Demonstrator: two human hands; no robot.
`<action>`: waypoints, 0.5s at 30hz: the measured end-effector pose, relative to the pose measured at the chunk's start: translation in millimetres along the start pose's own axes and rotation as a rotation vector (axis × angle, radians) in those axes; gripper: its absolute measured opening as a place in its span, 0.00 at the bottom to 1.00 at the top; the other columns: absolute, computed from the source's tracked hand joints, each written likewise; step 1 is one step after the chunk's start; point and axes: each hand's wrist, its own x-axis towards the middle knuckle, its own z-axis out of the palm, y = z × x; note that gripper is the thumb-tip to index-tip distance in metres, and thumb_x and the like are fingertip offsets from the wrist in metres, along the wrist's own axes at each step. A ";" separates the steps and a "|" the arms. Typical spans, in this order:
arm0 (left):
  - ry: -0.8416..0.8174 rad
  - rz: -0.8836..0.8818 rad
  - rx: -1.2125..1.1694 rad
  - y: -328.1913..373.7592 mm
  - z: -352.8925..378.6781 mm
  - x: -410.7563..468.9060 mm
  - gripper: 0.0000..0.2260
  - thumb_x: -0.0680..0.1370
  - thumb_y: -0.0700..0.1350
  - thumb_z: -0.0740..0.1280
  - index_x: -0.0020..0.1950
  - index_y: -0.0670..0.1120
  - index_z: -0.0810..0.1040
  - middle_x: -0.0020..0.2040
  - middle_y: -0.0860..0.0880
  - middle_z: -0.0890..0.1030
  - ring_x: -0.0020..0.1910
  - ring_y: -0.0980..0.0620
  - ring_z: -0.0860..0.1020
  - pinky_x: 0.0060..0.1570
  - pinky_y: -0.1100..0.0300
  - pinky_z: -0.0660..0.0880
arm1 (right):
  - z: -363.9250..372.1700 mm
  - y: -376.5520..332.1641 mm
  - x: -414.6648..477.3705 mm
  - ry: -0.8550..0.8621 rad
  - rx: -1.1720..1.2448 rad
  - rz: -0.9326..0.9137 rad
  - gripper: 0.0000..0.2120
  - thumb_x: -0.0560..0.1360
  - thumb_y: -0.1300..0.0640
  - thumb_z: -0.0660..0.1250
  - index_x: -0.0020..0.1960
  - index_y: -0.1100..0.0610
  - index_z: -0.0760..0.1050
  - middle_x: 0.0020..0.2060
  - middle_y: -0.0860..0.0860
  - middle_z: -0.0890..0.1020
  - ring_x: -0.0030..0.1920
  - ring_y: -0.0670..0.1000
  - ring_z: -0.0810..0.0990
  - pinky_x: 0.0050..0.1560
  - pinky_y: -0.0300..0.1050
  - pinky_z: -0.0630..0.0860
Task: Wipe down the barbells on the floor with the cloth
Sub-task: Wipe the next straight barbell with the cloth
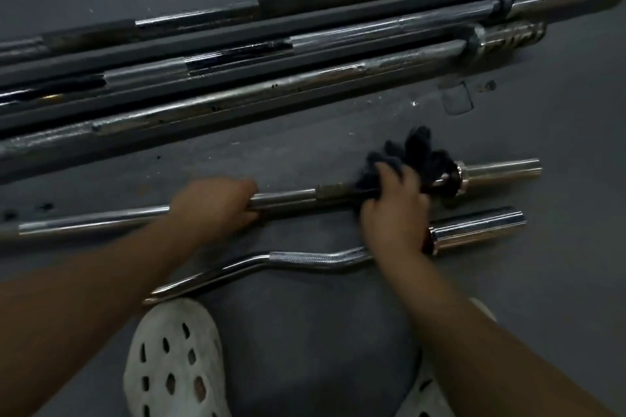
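A short straight chrome barbell lies across the grey floor in front of me. My left hand grips its shaft near the middle. My right hand holds a dark cloth bunched around the same shaft, close to the collar and the right sleeve. Nearer to me lies a curl bar with a bent, knurled shaft; my right wrist hides part of it.
Three long barbells lie side by side farther away, running diagonally to the upper right. My white perforated clogs stand at the bottom, close to the curl bar. Small marks and a faint patch dot the floor.
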 end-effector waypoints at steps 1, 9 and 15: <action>-0.219 -0.003 -0.124 -4.4 -12.7 9.6 0.16 0.74 0.62 0.70 0.50 0.51 0.75 0.46 0.49 0.81 0.44 0.47 0.79 0.39 0.59 0.70 | 4.7 -21.7 -13.6 -0.038 0.033 -0.060 0.31 0.71 0.59 0.68 0.74 0.47 0.69 0.75 0.54 0.65 0.58 0.66 0.73 0.62 0.52 0.71; 0.309 0.012 0.062 16.4 7.9 -13.3 0.14 0.75 0.59 0.70 0.50 0.51 0.74 0.47 0.48 0.81 0.46 0.43 0.80 0.37 0.56 0.69 | -26.5 57.7 34.8 0.068 -0.095 -0.092 0.32 0.68 0.61 0.68 0.72 0.50 0.71 0.70 0.59 0.70 0.63 0.67 0.74 0.64 0.57 0.71; -0.412 0.047 -0.263 0.7 -31.5 27.7 0.24 0.71 0.69 0.68 0.45 0.48 0.78 0.41 0.48 0.82 0.39 0.50 0.80 0.39 0.58 0.73 | 9.6 -56.3 -54.6 -0.187 -0.032 -0.507 0.33 0.69 0.58 0.70 0.72 0.44 0.69 0.73 0.53 0.68 0.52 0.63 0.74 0.53 0.54 0.76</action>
